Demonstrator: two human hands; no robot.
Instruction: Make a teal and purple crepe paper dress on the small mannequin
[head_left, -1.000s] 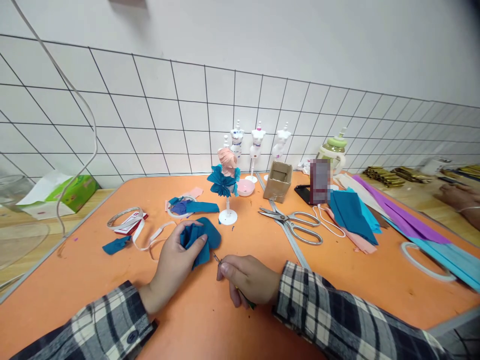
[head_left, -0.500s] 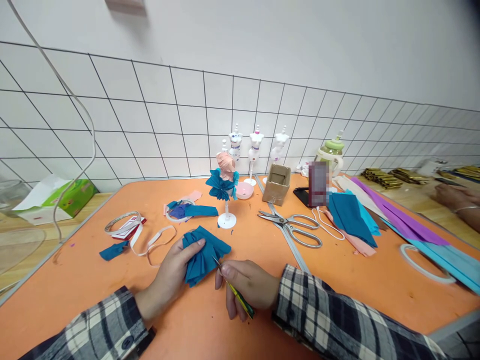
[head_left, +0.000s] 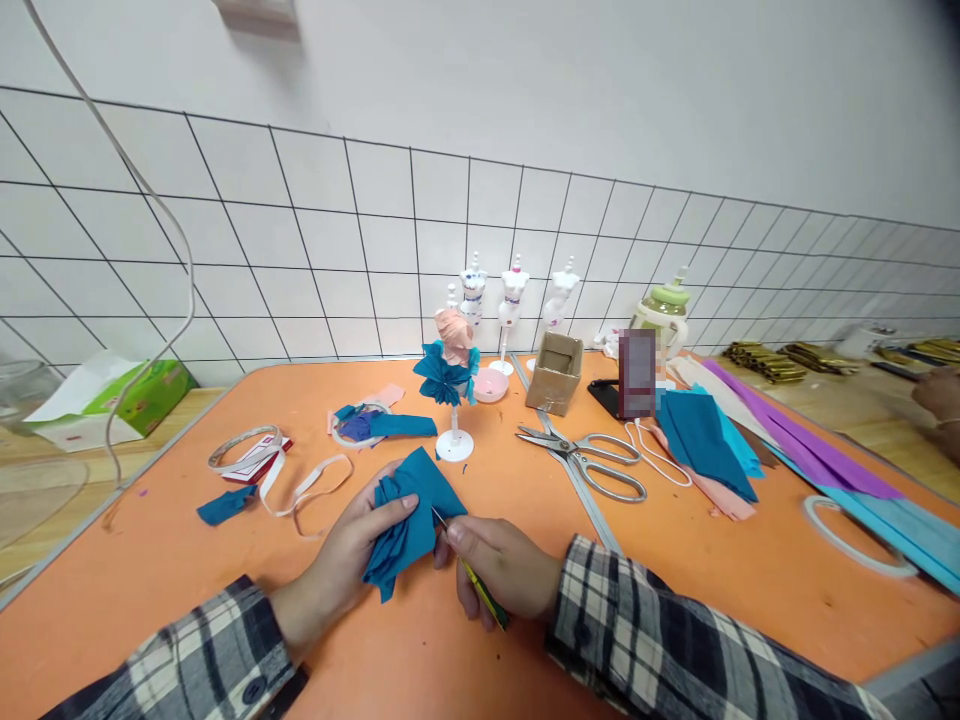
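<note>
My left hand (head_left: 358, 548) pinches a bunch of teal crepe paper (head_left: 424, 515), its folds gathered under the thumb and a flat flap spreading to the right. Closed around a pair of slim, pointed tweezers (head_left: 480, 588) with a yellow-green body is my right hand (head_left: 504, 565). Their dark tip lies against the paper's right edge. Just beyond stands a small white dress form (head_left: 455, 445) wearing a teal pleated paper skirt (head_left: 442, 373) and a pink paper top (head_left: 454, 335).
Large metal scissors (head_left: 585, 460) lie right of centre, near a cardboard box (head_left: 555, 375) and a pink bowl (head_left: 491, 386). Folded crepe paper (head_left: 697, 440) and a tape ring (head_left: 855, 540) are at the right. White ribbon (head_left: 281, 490) and teal scraps (head_left: 225, 505) lie left. Another person's hand shows far right.
The teal paper has been turned and spread in my left hand, its flap now wider and flatter. The tweezers' tip has come up against its edge. The other person's hand moved right.
</note>
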